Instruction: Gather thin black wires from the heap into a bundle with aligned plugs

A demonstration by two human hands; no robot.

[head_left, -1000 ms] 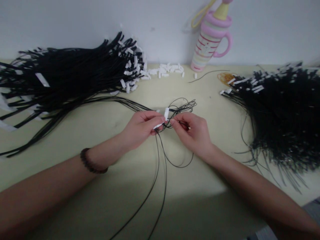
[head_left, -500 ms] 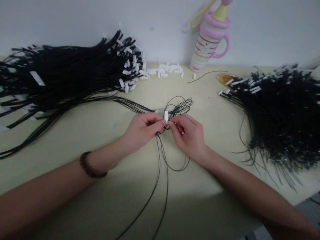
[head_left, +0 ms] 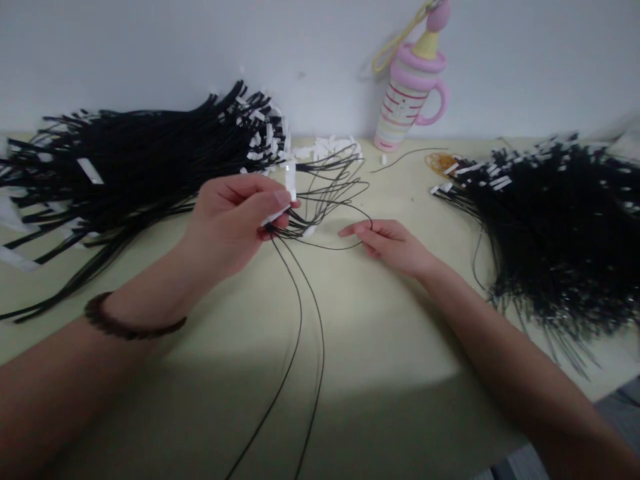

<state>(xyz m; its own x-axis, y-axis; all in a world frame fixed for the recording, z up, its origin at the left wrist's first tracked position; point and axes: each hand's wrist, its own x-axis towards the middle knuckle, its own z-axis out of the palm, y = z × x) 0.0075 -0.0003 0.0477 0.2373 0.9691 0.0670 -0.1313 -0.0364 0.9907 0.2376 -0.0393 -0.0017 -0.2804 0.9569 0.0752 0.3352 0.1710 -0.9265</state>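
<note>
My left hand is closed, thumb over fingers, around a bundle of thin black wires. A white tag sticks up above its thumb, and a second white strip shows below the thumb. Loose wire loops fan out to the right of this hand. Two long strands hang down from it toward the table's near side. My right hand has its fingers curled at one wide wire loop, which passes through or behind the fingertips. Those fingers are partly hidden.
A thick pile of black wires with white tags lies at the left, another pile at the right. Small white pieces lie by the wall beside a pink cup. Near the right pile are yellowish rings.
My hands have drawn apart. The left hand moved left and up with the wires and tag; the right moved slightly right, pulling out a loop. The gathered wire loops have spread.
</note>
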